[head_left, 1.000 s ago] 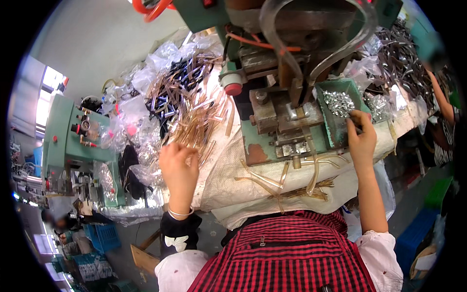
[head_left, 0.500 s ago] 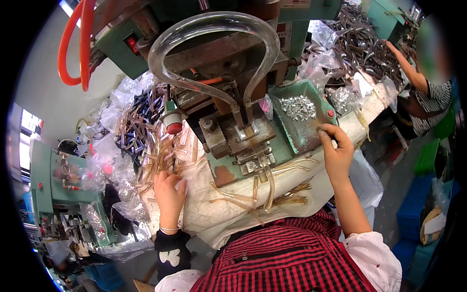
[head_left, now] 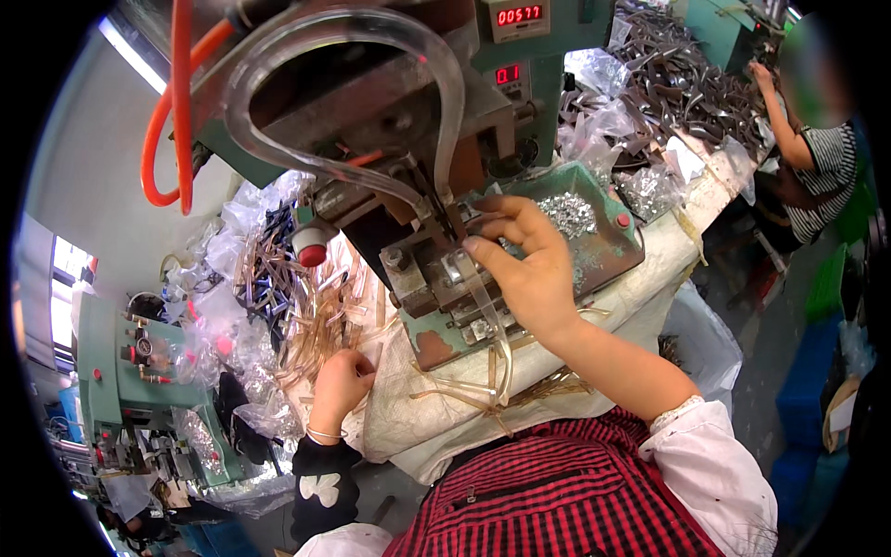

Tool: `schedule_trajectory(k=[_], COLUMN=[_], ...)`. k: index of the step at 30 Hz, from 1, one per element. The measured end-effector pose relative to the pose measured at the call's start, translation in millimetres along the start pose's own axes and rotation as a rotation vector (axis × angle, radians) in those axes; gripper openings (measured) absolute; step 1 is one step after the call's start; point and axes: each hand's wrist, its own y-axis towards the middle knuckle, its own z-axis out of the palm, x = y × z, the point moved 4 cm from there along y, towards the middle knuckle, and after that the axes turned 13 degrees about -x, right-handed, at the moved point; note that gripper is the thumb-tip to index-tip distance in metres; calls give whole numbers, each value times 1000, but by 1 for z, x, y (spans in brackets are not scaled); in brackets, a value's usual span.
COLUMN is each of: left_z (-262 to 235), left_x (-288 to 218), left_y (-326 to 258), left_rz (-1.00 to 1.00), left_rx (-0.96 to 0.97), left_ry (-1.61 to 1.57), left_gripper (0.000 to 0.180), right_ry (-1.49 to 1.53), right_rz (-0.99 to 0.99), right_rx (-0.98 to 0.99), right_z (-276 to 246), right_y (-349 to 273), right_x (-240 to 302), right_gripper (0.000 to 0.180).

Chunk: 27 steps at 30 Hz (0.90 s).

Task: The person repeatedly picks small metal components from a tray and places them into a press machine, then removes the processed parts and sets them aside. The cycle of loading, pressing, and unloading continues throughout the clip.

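Note:
My right hand [head_left: 540, 278] reaches into the press, thumb and fingers pinched together at the metal die block [head_left: 401, 280]. What the fingertips hold, if anything, is too small to make out. A translucent, pale strip [head_left: 484, 311] lies in the die beside my thumb, and its curved end hangs over the front edge. At the left, my left hand [head_left: 340, 386] rests by a heap of brownish translucent strips [head_left: 320, 325]. Its fingers are curled closed, and whatever is in them is hidden. More loose strips [head_left: 455, 382] lie on the cloth in front of the press.
A green tray [head_left: 608, 265] with small silvery metal pieces [head_left: 568, 213] stands right of the die. A clear tube [head_left: 238, 102] loops overhead. Left of the die is a red button [head_left: 312, 254]. Piled dark parts [head_left: 668, 79] lie at the far right, near another person [head_left: 821, 167].
My right hand has moved left from the tray's edge into the die area. My left hand has shifted slightly right, still beside the strip heap. The view has tilted a little.

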Motion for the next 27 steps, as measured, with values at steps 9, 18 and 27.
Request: schedule_trajectory(k=[9, 18, 27], left_z=[-21, -23, 58], left_x=[-13, -238, -386], left_y=[-9, -41, -95], left_rz=[-3, 140, 859], left_rx=[-278, -56, 686], left_ry=[116, -1204, -707], left_gripper=[8, 16, 39], right_ry=[-373, -293, -372], right_rz=[-192, 174, 15], right_rx=[285, 435, -156], right_z=[-11, -53, -250], right_y=[-26, -75, 114], right_x=[53, 64, 80], right_gripper=[43, 43, 35])
